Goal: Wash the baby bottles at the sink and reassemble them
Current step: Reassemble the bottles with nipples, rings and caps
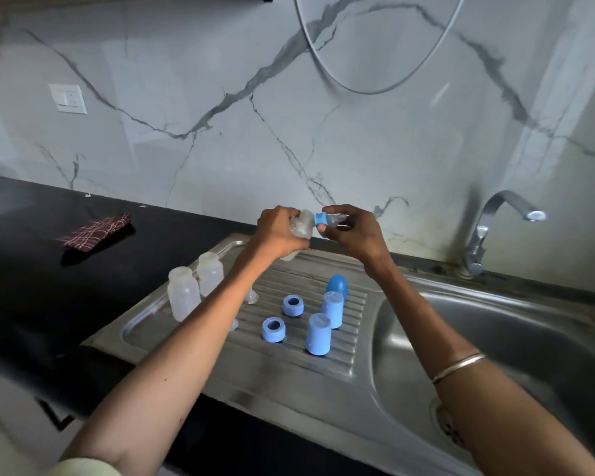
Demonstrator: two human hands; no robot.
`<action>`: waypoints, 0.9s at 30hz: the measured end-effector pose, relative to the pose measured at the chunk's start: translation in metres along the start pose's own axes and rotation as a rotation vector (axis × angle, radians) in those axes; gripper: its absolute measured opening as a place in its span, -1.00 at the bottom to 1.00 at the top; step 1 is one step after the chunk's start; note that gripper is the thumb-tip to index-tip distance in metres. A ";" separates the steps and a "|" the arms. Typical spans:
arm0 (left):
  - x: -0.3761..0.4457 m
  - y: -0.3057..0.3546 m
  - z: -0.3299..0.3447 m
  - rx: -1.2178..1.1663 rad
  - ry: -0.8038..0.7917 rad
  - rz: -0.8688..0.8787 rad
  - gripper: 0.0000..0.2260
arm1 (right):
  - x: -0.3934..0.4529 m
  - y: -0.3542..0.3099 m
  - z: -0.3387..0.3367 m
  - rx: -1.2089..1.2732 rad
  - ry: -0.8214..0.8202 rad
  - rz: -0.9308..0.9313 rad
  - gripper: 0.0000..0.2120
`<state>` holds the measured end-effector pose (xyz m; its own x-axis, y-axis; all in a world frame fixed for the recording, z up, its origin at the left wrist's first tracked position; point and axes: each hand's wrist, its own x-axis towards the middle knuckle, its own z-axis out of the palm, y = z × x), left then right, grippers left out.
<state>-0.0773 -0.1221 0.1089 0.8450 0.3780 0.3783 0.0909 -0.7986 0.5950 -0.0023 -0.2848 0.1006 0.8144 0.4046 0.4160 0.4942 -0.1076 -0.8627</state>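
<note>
Nearest me, two clear bottles (193,290) stand at the drainboard's (340,359) left edge, then two blue collars (282,317) and blue caps (327,321). Above them my left hand (279,231) has its fingers clamped on a clear bottle (301,226) lying sideways. My right hand (354,231) pinches its blue collar and teat (328,219); the sink (529,338) lies rightward.

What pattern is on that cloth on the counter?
The cloth is dark red with pale checks, head view.

Both arms reach forward, left hand (278,231) and right hand (352,231) curled, nearly touching.
</note>
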 end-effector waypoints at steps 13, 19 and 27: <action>-0.081 0.120 0.092 -0.078 -0.093 0.367 -0.59 | -0.099 0.013 -0.154 0.004 0.136 0.070 -0.70; -0.112 0.153 0.147 -0.143 -0.138 0.393 -0.43 | -0.144 0.042 -0.198 0.039 0.155 0.161 -0.77; -0.129 0.144 0.200 -0.144 -0.107 0.405 -0.47 | -0.164 0.082 -0.212 0.079 0.219 0.282 -0.75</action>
<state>-0.0679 -0.3794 0.0041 0.8478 -0.0082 0.5302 -0.3264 -0.7961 0.5096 -0.0308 -0.5526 0.0227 0.9653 0.1646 0.2029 0.2229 -0.1132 -0.9683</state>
